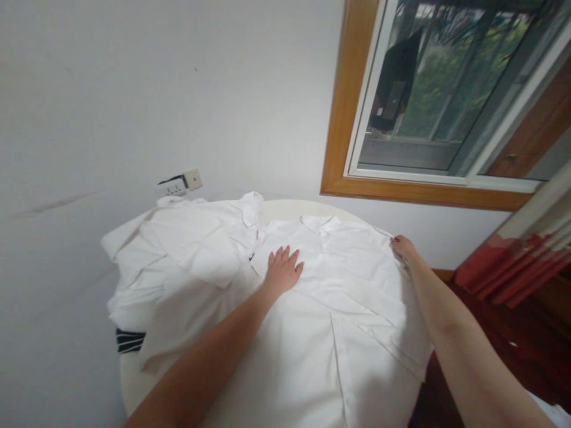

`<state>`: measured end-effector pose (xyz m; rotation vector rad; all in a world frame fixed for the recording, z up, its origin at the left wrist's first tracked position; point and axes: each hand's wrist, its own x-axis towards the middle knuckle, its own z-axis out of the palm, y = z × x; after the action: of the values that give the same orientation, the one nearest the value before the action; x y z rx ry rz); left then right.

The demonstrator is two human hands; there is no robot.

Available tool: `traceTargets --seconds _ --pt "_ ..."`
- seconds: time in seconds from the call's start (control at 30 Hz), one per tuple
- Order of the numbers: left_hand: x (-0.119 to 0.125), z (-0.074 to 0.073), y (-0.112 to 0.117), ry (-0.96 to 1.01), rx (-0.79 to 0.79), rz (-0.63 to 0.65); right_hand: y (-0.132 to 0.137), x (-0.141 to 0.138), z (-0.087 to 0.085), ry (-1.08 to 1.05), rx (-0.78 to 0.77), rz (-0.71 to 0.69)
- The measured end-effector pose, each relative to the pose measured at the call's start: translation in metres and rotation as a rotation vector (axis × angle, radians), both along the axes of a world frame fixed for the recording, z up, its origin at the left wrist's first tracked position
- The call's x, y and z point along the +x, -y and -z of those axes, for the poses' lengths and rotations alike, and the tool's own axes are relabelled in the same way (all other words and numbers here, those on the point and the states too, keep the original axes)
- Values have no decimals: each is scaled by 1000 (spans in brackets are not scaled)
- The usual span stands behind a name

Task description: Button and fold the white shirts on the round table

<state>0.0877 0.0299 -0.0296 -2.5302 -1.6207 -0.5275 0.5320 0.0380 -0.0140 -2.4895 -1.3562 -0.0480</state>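
Note:
A white collared shirt (357, 261) lies spread over a round table, its collar toward the wall and its front placket running toward me. My left hand (284, 270) rests flat on the shirt's left side, fingers spread. At the table's right edge, my right hand (402, 246) pinches the shirt's fabric at its outer edge, pulling it taut. Left of my left hand is a heap of white clothes (191, 244), with a collar standing up near its right side.
The pale table (307, 208) stands against a white wall with a socket (173, 188). A wood-framed window (336, 160) is at the upper right. A red and cream curtain (504, 255) hangs at the right above a dark red floor. Black striped fabric (130, 340) shows under the heap.

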Motion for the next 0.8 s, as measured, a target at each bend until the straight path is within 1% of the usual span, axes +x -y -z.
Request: traceTargets --seconds 0.1,0.17,0.23,0.27,0.33,0.37,0.4,0.43,0.5,0.57,0.63,0.7,0.73,0.8 --pt "0 1 0 12 -3 8 5 -2 -16 49 -38 -31" --pt "-1 2 -1 19 -4 12 6 -8 -34 122 -93 -58" --pt "-1 2 -1 14 -9 8 4 -22 -57 199 -137 -91" --pt "0 2 -2 8 -14 5 2 -33 -68 257 -155 -106" --pt "0 2 -3 -1 -23 -1 -2 -65 -87 358 -148 -163" --pt "0 1 -3 -3 -24 -2 -5 -84 -93 388 -140 -192" --pt "0 1 -3 -6 -24 -2 -7 -105 -95 412 -127 -252" --pt "0 1 -3 -8 -23 -1 -9 -127 -94 427 -119 -308" --pt "0 2 -4 -12 -21 1 -11 -171 -83 394 -128 -401" --pt "0 2 -4 -13 -12 5 -10 -208 -62 329 -126 -449" --pt "0 3 -5 -13 -2 12 -7 -233 -41 270 -119 -477" --pt "-1 4 -5 -10 3 17 -4 -240 -28 241 -74 -478" --pt "-1 4 -5 -7 5 19 -3 -237 -25 221 -46 -488" --pt "-1 5 -6 0 7 25 -2 -219 -29 176 5 -521"
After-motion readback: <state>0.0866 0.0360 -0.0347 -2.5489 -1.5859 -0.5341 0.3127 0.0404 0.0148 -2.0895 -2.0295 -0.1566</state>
